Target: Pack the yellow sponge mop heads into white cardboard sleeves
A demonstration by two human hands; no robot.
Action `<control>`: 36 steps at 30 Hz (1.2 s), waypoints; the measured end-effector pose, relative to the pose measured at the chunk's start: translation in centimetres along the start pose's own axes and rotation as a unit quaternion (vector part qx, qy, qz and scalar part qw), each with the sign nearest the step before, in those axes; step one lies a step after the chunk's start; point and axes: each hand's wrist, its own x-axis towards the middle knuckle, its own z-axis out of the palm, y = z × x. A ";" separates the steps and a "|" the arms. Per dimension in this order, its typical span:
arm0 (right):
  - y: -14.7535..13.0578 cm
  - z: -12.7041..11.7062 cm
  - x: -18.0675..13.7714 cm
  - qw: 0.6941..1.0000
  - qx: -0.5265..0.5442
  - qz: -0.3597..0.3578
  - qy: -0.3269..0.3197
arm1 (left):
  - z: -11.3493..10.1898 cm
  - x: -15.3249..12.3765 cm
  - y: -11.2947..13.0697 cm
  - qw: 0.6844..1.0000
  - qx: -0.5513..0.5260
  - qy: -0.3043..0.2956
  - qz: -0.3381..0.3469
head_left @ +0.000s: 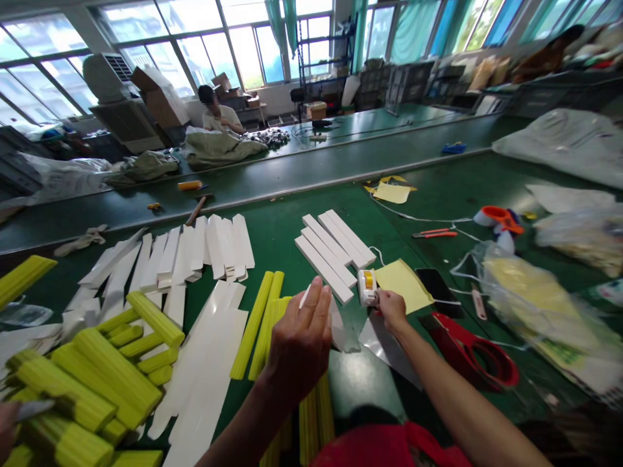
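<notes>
Tape dispenser (367,287) in right hand (392,310)

Tape dispenser: white and yellow, pinched by the right hand, just beside slim white boxes (328,242). Left hand (302,324): fingers pressed together, white edge at fingertips — cannot tell whether gripped. Also on the green worktop (275,237): yellow sticks (117,370), flat white cartons (207,376).

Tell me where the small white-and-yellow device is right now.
In the head view, right of centre, the small white-and-yellow device is held in the right hand, between the long white boxes and a yellow sheet.
</notes>
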 end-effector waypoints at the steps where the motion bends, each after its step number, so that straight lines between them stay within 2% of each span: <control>1: 0.1 0.3 0.2 1.000 0.003 0.025 0.001 | 0.1 0.1 0.3 1.000 -0.001 0.005 -0.003; 5: -0.1 1.2 0.5 0.995 0.029 0.097 -0.021 | 0.5 0.3 1.5 0.999 -0.016 0.031 -0.008; 12: -0.4 1.5 1.4 0.982 0.079 0.166 -0.046 | 0.8 0.1 2.7 0.997 -0.036 0.071 -0.001; 22: 1.5 0.2 -0.1 0.977 0.164 0.123 -0.056 | 1.4 0.1 2.7 0.993 0.012 0.116 -0.007; 28: 3.0 -0.3 -1.1 0.975 0.147 0.145 -0.082 | 2.0 0.6 3.0 0.992 0.015 0.124 0.004; 32: 3.6 -0.2 -0.7 0.975 0.111 0.165 -0.101 | 2.5 0.4 3.2 0.993 -0.019 0.113 -0.027; 36: 3.5 0.2 -0.2 0.977 0.083 0.173 -0.098 | 3.2 -0.1 2.6 0.980 -0.107 0.144 -0.092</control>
